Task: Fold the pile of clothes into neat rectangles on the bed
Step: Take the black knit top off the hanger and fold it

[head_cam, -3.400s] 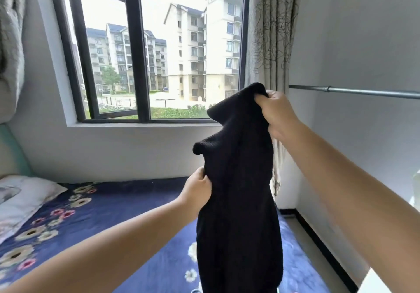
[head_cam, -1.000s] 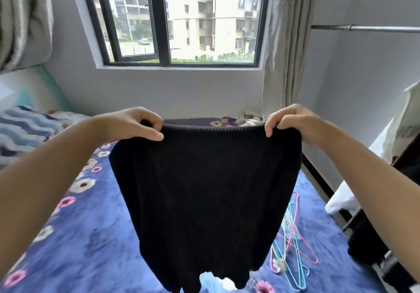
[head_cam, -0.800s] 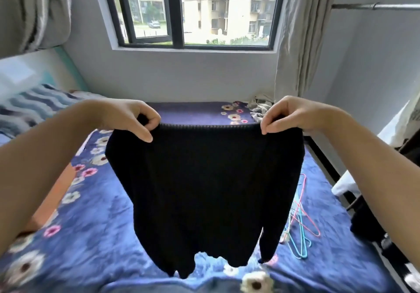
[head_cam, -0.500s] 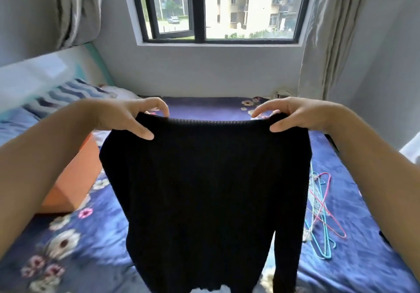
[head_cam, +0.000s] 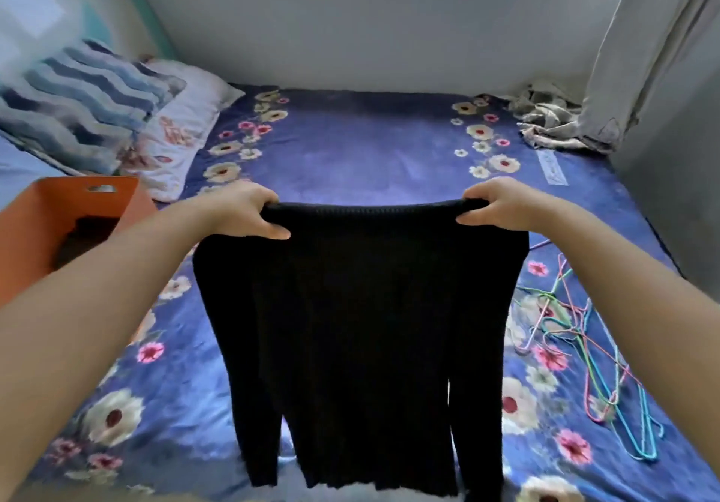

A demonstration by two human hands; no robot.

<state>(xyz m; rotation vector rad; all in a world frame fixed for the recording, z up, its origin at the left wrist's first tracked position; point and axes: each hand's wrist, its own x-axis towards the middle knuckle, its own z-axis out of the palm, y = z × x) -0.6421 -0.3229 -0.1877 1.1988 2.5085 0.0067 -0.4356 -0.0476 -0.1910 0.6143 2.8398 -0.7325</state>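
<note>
I can make out a pale label printed on the bed (head_cam: 370,150) cover near its far right corner, but the writing on it is too blurred to read. My left hand (head_cam: 241,209) and right hand (head_cam: 502,205) each pinch one top corner of the black knit sweater (head_cam: 362,326), fingers curled over its ribbed edge. It hangs flat and spread between them above the middle of the bed, dark and finely ribbed, sleeves dangling down either side. Beyond it the purple floral cover lies bare up to the wall. An orange basket (head_cam: 74,205) sits at the left edge, pillows (head_cam: 117,119) behind it; coloured wire hangers (head_cam: 584,353) lie tangled on the right; crumpled cloth (head_cam: 549,119) fills the far right corner.
</note>
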